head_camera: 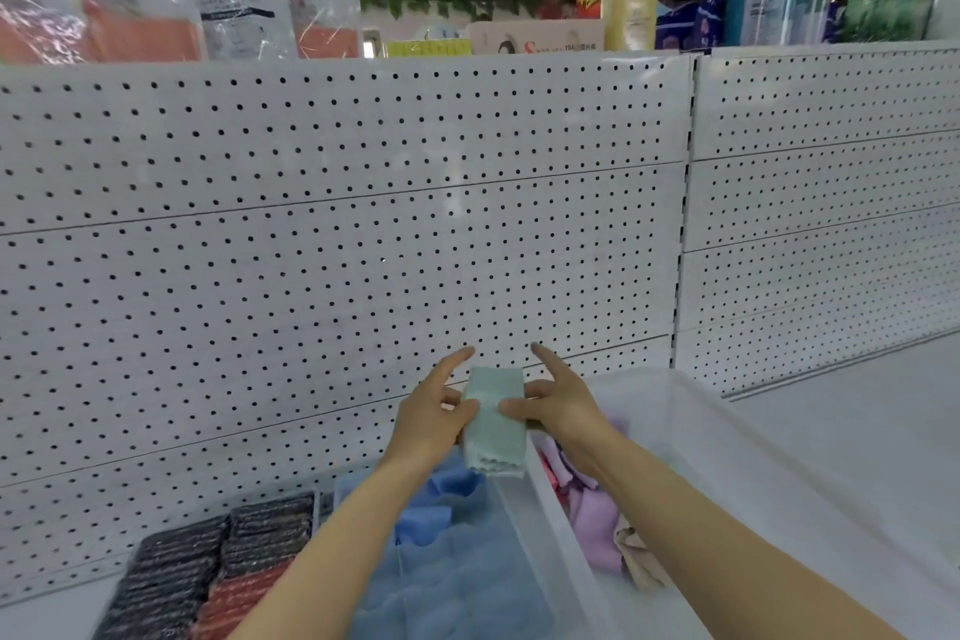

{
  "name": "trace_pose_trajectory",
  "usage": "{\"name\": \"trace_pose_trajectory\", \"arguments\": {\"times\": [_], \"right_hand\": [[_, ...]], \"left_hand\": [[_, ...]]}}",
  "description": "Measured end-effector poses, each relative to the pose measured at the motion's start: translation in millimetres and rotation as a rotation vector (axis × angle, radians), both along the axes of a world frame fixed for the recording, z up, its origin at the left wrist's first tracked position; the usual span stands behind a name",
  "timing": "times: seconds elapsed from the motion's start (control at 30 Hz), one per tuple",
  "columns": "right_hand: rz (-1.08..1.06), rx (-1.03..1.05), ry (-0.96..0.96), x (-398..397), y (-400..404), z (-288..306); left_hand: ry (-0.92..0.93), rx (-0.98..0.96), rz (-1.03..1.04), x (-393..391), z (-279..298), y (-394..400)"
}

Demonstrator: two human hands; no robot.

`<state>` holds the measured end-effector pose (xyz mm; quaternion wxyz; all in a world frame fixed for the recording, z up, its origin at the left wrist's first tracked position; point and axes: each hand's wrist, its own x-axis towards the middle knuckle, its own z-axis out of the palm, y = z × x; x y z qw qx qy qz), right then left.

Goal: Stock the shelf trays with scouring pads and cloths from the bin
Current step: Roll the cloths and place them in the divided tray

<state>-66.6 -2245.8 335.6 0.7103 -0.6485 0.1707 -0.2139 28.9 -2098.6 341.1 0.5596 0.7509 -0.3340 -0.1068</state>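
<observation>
both hands, left hand [434,418] and right hand [558,408], are pinching a folded green cloth [496,424] above the clear trays' rims [519,499], forefingers pointing toward the pegboard [337,224]; blue cloths [447,551] and pink cloths [592,520] are filling the trays.

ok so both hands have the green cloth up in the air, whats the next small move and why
Probably lower the folded green cloth into a tray. The left hand and right hand pinch it from either side, above the seam between the clear tray of blue cloths and the bin holding pink ones. It is folded and clear of the bin, so setting it down seems the natural next step.
</observation>
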Motion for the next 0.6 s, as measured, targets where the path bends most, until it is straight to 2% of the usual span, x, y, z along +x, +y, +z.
{"name": "trace_pose_trajectory", "arguments": {"times": [0.13,0.27,0.33,0.43,0.6], "right_hand": [[0.074,-0.239,0.106,3,9,5],[0.102,-0.466,0.185,8,21,4],[0.122,-0.656,0.216,12,26,4],[0.143,-0.924,0.261,19,31,3],[0.211,-1.047,0.285,28,32,-7]], "left_hand": [[-0.101,0.142,-0.049,11,-3,13],[-0.482,0.328,0.109,16,-11,18],[-0.502,0.3,0.11,20,-15,19],[-0.435,0.265,0.088,26,-21,20],[-0.408,0.34,0.072,36,-33,23]]}}
